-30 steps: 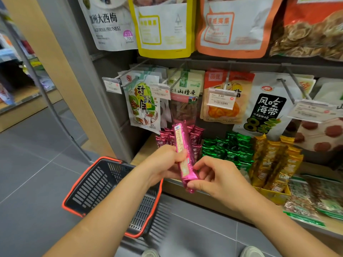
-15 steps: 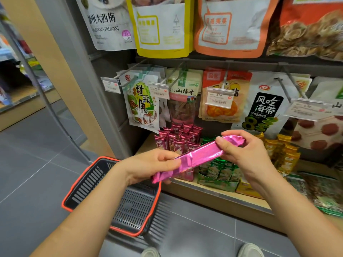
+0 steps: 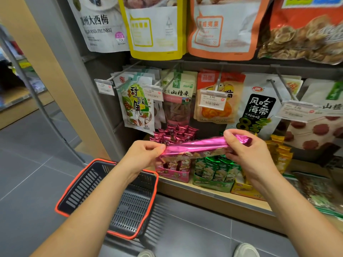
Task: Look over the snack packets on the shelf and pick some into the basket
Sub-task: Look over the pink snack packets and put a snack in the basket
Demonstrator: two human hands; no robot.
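Head view — unreadable print, pink packet (image 3: 194, 146)

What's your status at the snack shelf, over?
Left hand and right hand each pinch one end of the pink packet, held crosswise. Basket below, packet not in yet. Nothing in the way.

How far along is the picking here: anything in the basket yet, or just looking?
Done: one pink packet is off the shelf. In hand: left hand and right hand pinch its ends, holding it level for a look. Left: no packet shows in the visible part of the basket, so dropping this one in and picking more remain.
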